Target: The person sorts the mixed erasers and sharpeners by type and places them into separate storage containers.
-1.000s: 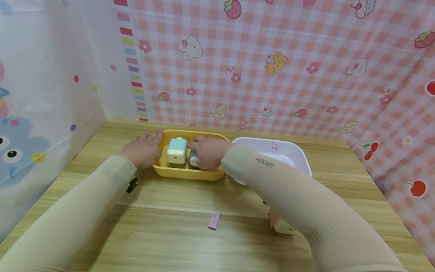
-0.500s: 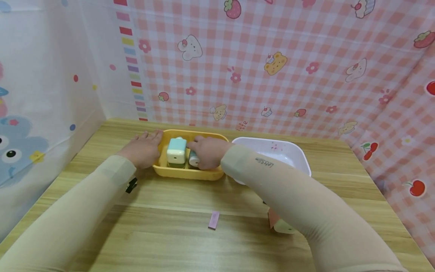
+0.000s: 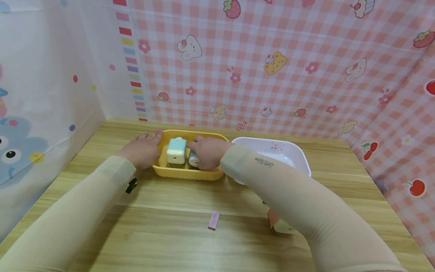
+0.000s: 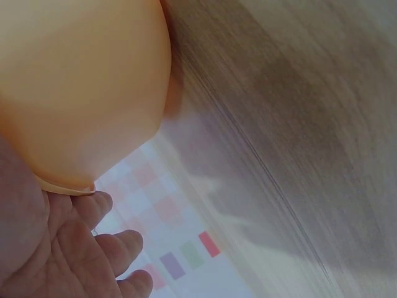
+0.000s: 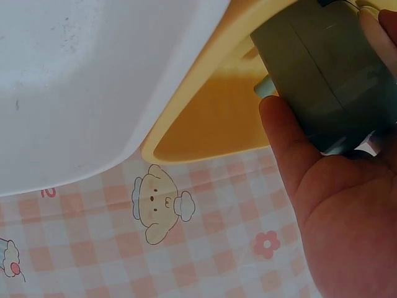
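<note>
My left hand (image 3: pixel 141 150) rests at the left end of a yellow plastic basket (image 3: pixel 188 175), fingers stretched along its rim. In the left wrist view, the fingertips (image 4: pixel 127 242) extend past the rim of the basket (image 4: pixel 93 81). Inside the basket stands a pencil sharpener (image 3: pixel 176 151) with a teal top, cream front and small front hole. Just right of it, my right hand (image 3: pixel 211 153) grips a second pencil sharpener (image 3: pixel 193 160), mostly covered by the fingers. The right wrist view shows its dark, see-through body (image 5: pixel 329 74) against the palm, within the basket's rim.
A white tray (image 3: pixel 295 153) adjoins the basket's right end, partly behind my right sleeve. A purple eraser-like strip (image 3: pixel 213 220) lies mid-table. A coral and cream piece (image 3: pixel 283 226) shows under my right forearm, and a small black item (image 3: pixel 131 185) beside my left wrist.
</note>
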### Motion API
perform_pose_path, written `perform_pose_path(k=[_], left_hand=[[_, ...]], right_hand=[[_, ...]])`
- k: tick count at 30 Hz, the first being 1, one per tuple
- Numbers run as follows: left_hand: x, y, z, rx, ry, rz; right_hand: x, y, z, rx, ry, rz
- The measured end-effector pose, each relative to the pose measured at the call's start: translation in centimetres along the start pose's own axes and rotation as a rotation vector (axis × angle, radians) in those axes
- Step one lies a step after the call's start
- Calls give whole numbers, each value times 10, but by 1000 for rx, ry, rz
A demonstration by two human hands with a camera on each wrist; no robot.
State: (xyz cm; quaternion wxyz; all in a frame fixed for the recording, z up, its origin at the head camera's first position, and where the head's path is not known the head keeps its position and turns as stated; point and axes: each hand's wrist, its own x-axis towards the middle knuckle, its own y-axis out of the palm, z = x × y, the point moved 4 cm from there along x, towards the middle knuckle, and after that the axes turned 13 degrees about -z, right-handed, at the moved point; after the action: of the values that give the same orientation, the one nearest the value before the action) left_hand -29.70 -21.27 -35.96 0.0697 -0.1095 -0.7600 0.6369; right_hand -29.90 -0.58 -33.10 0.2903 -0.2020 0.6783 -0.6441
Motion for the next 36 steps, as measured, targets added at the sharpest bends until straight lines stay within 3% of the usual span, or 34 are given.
perform_pose_path(k=[25, 36], left_hand=[[2, 2, 2, 6, -1, -16], [2, 3, 3, 3, -3, -14]], right_hand=[[0, -1, -1, -5, 41, 18], [0, 0, -2, 7, 15, 14]])
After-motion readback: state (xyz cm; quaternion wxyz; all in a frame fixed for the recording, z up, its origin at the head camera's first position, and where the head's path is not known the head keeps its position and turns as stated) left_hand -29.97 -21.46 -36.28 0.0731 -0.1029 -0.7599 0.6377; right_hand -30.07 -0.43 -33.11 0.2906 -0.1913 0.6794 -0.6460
